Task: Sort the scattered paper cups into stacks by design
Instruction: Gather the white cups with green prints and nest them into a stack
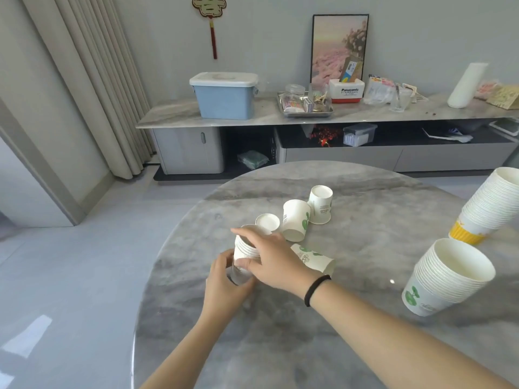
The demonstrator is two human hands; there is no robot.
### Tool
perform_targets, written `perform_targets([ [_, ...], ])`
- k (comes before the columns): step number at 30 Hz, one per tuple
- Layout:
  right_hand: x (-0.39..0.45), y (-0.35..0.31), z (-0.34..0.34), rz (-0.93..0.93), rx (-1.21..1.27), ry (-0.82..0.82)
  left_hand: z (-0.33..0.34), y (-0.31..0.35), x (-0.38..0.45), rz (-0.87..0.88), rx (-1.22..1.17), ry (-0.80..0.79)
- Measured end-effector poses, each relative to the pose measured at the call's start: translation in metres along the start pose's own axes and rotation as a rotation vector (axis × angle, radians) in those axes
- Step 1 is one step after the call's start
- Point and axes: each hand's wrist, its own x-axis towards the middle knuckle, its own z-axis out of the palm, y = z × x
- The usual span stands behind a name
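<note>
Both our hands, left (224, 279) and right (269, 259), grip a short stack (245, 248) near the tabletop's left edge; we judge stacking underway, next taking the loose cup (313, 258) beside it

Both hands grip a small cup stack (245, 248): left hand (224, 279) low, right hand (269, 256) above; loose green-leaf cups (295, 220) lie just beyond the right hand.

My left hand (224, 279) curls round the base of the small cup stack (245, 248), low on its near-left side. My right hand (269, 259) reaches across from the right, fingers over the stack's top and thumb pinching its front.
</note>
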Motion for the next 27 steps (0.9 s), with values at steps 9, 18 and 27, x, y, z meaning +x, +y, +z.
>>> perform_targets([
  [9, -0.075, 0.019, -0.074, 0.193, 0.342, 0.534, 0.016, 0.061, -0.013, 0.296, 0.026, -0.257],
  [18, -0.124, 0.056, -0.077, 0.468, -0.058, 0.666, 0.074, 0.067, 0.010, 0.536, 0.961, -0.449],
  [27, -0.094, 0.070, -0.052, 0.469, 0.513, 0.428, 0.069, 0.071, 0.001, 0.258, 0.310, -0.446],
])
